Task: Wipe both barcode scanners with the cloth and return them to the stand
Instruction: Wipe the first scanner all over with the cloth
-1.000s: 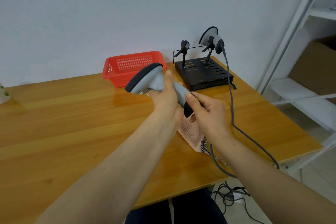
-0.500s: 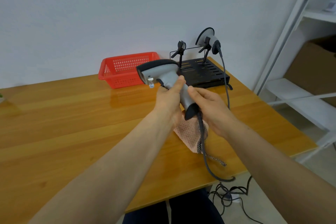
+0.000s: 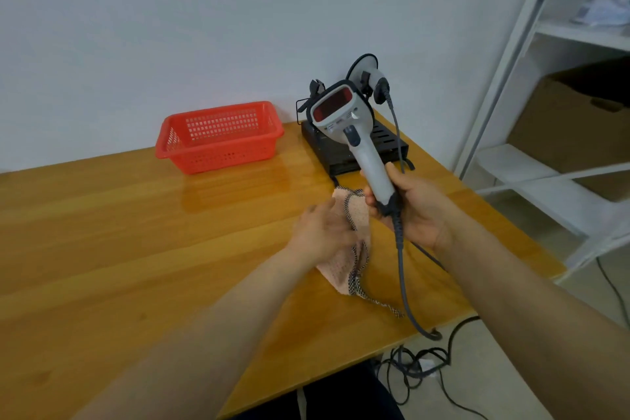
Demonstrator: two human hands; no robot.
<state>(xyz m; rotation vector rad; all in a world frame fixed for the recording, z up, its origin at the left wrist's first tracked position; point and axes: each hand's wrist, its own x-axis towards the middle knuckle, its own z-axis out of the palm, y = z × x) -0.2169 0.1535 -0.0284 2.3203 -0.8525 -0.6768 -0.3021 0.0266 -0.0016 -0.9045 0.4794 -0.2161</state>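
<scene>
My right hand (image 3: pixel 414 215) grips the lower handle of a grey barcode scanner (image 3: pixel 361 143) and holds it upright above the table, its red window facing me. Its grey cable (image 3: pixel 404 283) hangs from the handle over the table's front edge. My left hand (image 3: pixel 320 230) is lower, to the left of the scanner, and grips the bunched pink mesh cloth (image 3: pixel 341 269) that lies on the table. Behind stands the black stand (image 3: pixel 388 147); a second scanner (image 3: pixel 373 78) sits in its right holder, while the left holder (image 3: pixel 317 87) is bare.
A red plastic basket (image 3: pixel 218 136) stands on the wooden table (image 3: pixel 119 232) by the wall, left of the stand. A white shelf frame (image 3: pixel 504 89) with a cardboard box (image 3: pixel 579 119) is to the right. Cables (image 3: pixel 419 365) lie on the floor.
My left hand has let go of the scanner and dropped to the cloth. My right hand alone now holds the scanner, turned upright with its window toward me.
</scene>
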